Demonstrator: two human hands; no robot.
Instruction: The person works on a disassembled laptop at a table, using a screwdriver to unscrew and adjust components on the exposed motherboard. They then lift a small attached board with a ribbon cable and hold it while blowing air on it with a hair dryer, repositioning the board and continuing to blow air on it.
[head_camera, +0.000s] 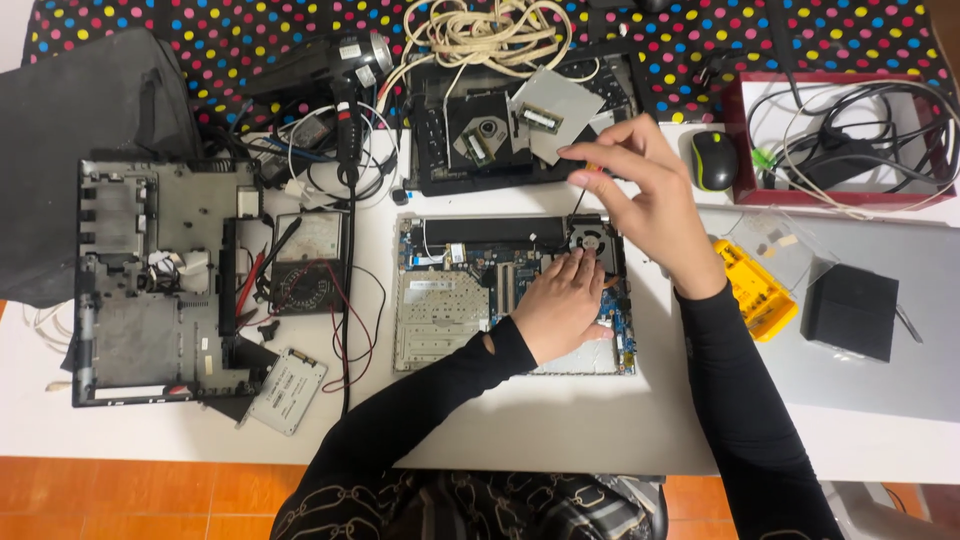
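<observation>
An opened laptop motherboard (450, 300) with a round cooling fan (592, 238) lies on the white table in front of me. My left hand (562, 305) rests flat on the board, fingertips just below the fan. My right hand (640, 195) hovers above the fan, fingers pinched around the orange-tipped handle of a thin screwdriver (590, 170) that points down toward the fan.
A stripped laptop base (150, 290), a multimeter (310, 262) with leads and a loose drive (285, 390) lie left. Another laptop chassis (520, 130) and coiled cables sit behind. Right: a mouse (713, 160), a red box of cables (840, 140), a yellow bit case (755, 290), a black box (850, 310).
</observation>
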